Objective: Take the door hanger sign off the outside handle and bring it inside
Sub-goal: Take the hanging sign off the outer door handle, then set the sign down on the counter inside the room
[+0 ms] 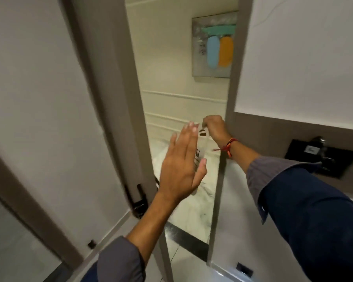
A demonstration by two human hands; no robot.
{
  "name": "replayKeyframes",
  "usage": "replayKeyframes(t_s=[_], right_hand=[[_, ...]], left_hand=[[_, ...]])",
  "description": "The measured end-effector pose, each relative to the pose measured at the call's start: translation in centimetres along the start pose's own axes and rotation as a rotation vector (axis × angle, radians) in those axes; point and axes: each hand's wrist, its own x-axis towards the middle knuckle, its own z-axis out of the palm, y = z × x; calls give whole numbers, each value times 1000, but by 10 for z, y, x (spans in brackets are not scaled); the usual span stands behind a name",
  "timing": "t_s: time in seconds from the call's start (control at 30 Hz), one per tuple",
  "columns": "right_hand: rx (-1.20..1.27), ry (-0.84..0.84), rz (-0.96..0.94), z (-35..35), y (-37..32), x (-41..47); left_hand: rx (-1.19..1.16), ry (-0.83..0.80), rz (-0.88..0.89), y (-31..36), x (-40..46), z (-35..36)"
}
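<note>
Door hanger sign hangs in the door gap, pinched at its top by your right hand. Your left hand is spread flat just beside it.

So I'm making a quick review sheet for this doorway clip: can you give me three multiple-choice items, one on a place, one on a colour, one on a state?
1. Where is the right hand?
A. On the inside lock plate
B. In the door gap, at the top of the door hanger sign
C. Flat on the wall

2. What colours are the two upright ovals in the painting?
A. Red and green
B. Black and white
C. Blue and orange

3. How is the left hand?
A. Open, fingers spread
B. Closed in a fist
C. Gripping the door frame

Answers: 1 B, the closed fingers pinch the sign's top just past the door edge. 2 C, a blue oval stands beside an orange one. 3 A, the palm is flat in front of the sign, grasping nothing.
</note>
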Motion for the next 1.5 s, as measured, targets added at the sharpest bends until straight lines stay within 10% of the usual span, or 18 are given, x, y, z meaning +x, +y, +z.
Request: replayKeyframes(t_s=[0.13, 0.3, 0.67, 1.23, 1.5], right_hand=[[241, 154, 129, -68, -15, -31], [283, 273, 169, -177, -15, -87], [-13, 584, 310, -428, 75, -339], [76, 1178, 811, -662, 323, -665], [-128, 1070, 897, -705, 427, -691]], left_hand=[[-161, -277, -287, 31, -1, 58], [-313, -228, -61, 103, 17, 116], [-1403, -557, -503, 365, 52, 219], [-946, -1332, -117, 768, -128, 442], [-802, -1450, -40, 833, -188, 531]])
